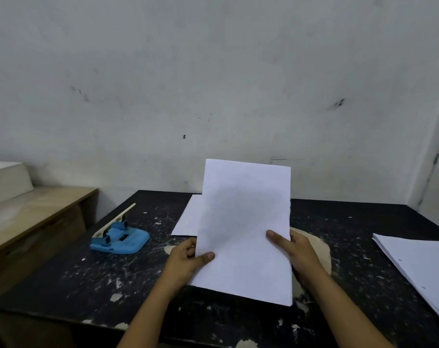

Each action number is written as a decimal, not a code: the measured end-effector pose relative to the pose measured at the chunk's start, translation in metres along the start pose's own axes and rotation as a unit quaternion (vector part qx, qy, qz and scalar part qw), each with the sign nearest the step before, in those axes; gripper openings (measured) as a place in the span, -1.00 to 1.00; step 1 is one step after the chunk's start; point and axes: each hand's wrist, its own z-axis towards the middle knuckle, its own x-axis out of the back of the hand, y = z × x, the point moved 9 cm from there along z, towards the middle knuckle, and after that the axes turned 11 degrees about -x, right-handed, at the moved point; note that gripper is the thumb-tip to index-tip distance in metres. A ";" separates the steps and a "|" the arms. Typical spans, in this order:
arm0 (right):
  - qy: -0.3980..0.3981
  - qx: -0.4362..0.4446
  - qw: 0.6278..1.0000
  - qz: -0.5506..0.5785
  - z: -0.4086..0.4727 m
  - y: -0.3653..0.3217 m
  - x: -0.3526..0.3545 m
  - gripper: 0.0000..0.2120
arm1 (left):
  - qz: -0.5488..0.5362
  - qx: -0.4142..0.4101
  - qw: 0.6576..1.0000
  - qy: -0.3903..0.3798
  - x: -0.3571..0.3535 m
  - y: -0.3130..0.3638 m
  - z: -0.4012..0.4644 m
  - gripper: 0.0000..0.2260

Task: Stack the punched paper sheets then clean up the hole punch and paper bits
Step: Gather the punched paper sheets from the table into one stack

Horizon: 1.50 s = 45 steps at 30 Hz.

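The step in hand is the stacking of the sheets; the cleaning has not begun. Both hands hold one bundle of paper (243, 227) upright over the middle of the desk (63, 272), with its lower edge close above the dark surface or resting on it (I cannot tell which). The left hand (188, 259) grips the left edge of the bundle, thumb on the front and the fingers (192, 247) curled behind. The right hand (296, 249) grips the right edge in the same way, thumb across the front, the rest of it hidden behind the paper.

Behind the bundle one more sheet (188, 219) lies flat on the desk, and at the right edge of the view there is a stack of sheets (419, 267) with small holes visible. I judge that the held bundle must be squared and then laid on this stack, so the next move calls for a carry to the right and a careful lowering, edges in line.

The blue hole punch (120, 237) stands well apart on the left side of the desk, untouched, its pale lever raised. Many light specks cover the desk; which of them are paper bits and which are old paint marks, I cannot say.
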 end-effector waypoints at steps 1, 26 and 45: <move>-0.004 -0.007 1.000 -0.005 0.004 0.000 -0.008 -0.73 | 0.008 0.007 1.000 -0.005 0.008 0.001 -0.001 -0.67; -0.005 -0.128 0.990 -0.059 0.106 0.088 -0.230 -0.89 | 0.242 0.163 0.947 0.135 0.248 -0.009 -0.003 -0.74; -0.077 -0.144 0.986 0.019 0.102 0.094 -0.246 -0.88 | 0.252 0.192 0.919 0.236 0.296 -0.019 -0.001 -0.72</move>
